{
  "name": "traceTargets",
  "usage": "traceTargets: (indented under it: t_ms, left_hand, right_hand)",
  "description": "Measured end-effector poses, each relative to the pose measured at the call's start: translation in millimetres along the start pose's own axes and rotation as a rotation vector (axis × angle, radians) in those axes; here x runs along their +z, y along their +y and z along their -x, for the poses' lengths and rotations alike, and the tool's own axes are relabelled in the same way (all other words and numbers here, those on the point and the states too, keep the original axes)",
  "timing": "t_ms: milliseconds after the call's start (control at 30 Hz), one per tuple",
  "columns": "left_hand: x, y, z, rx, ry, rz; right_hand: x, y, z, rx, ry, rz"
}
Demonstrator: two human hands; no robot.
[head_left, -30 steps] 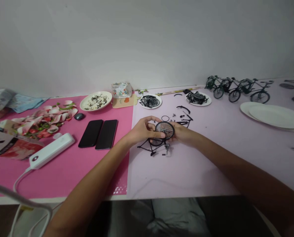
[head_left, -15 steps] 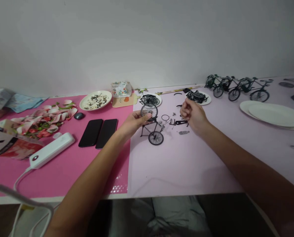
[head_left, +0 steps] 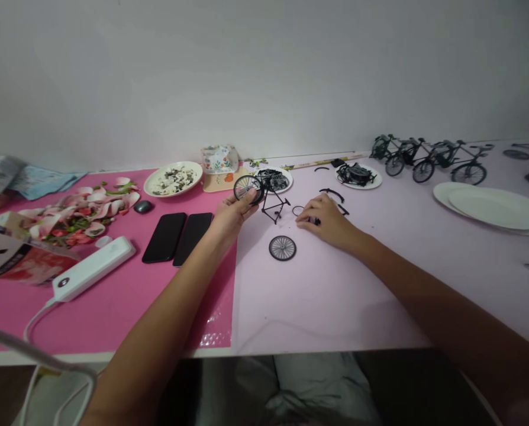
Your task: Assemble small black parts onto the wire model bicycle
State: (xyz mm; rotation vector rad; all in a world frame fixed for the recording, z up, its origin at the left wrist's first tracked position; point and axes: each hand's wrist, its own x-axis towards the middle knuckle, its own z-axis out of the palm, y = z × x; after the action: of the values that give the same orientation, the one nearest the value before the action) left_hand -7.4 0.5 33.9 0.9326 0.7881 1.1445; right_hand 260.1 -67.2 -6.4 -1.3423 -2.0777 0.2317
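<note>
My left hand (head_left: 233,218) is closed on a black model bicycle frame (head_left: 275,208) with one spoked wheel attached, held tilted above the table. A loose spoked wheel (head_left: 283,248) lies flat below it on the pale table. To the right, my right hand (head_left: 329,220) is lowered among small black parts, fingers bent and drawn together at the tabletop. Whatever is between its fingertips is too small or hidden to make out. A thin black ring (head_left: 297,210) lies by those fingertips, and a curved black piece (head_left: 333,193) rests behind the hand.
Behind are plates of black bicycle parts (head_left: 357,176) and wheels (head_left: 273,178). Assembled model bicycles (head_left: 424,158) stand at back right, near stacked white plates (head_left: 495,205). Two phones (head_left: 164,238), a white power bank (head_left: 93,269) and pink petals (head_left: 91,213) are left.
My left hand has lifted and turned the bicycle frame with its wheel up and leftward, leaving the other wheel on the table. My right hand has come down and left onto the small parts.
</note>
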Motion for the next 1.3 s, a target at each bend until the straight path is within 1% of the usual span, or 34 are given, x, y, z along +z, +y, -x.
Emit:
traceTargets:
  t_ms: [167, 267, 333, 433, 533, 567, 633, 767, 900, 1000, 1133, 1200, 1300]
  left_hand:
    - [0.6, -1.2, -1.9, 0.014, -0.009, 0.002]
    - [0.0, -1.5, -2.6, 0.022, -0.008, -0.004]
    - [-1.0, -3.3, -3.4, 0.032, -0.005, -0.01]
    - [-2.2, -8.7, -4.3, 0.08, 0.032, -0.012]
    - [-1.5, -14.9, -3.4, 0.186, 0.117, -0.005]
    - [-0.9, -16.5, -2.8, 0.212, 0.136, -0.007]
    - [0.5, -18.4, -1.6, 0.267, 0.168, -0.033]
    - [2.4, -19.3, -2.4, 0.32, 0.179, -0.093]
    - [2.7, -22.9, -6.0, 0.36, 0.202, -0.127]
    - [4.4, -28.0, -6.2, 0.406, 0.262, -0.159]
    - [10.4, -31.9, -0.3, 0.456, 0.327, -0.222]
    - [13.7, -31.8, 3.6, 0.451, 0.333, -0.251]
    - [17.3, -31.1, 7.8, 0.436, 0.308, -0.279]
  right_hand:
    - [9.9, 0.3, 1.2, -0.003, -0.043, -0.005]
    - [9.3, -0.9, 0.7, -0.001, -0.021, -0.016]
    - [5.1, -0.8, -0.6, 0.022, 0.058, 0.01]
    - [-4.9, 1.9, -2.9, 0.084, 0.283, 0.086]
    - [-13.0, 7.6, -3.9, 0.149, 0.495, 0.128]
    - [-14.3, 9.7, -3.9, 0.17, 0.539, 0.129]
    - [-15.2, 13.0, -3.5, 0.192, 0.578, 0.122]
    - [-14.3, 14.3, -2.9, 0.178, 0.586, 0.141]
    - [-14.8, 10.3, -2.4, 0.234, 0.586, 0.117]
    - [-14.8, 7.8, -2.0, 0.24, 0.539, 0.069]
    - [-14.1, 8.5, -2.2, 0.187, 0.469, 0.089]
    - [-13.7, 12.1, -2.2, 0.17, 0.443, 0.12]
    - [-13.0, 22.1, -1.6, 0.159, 0.401, 0.18]
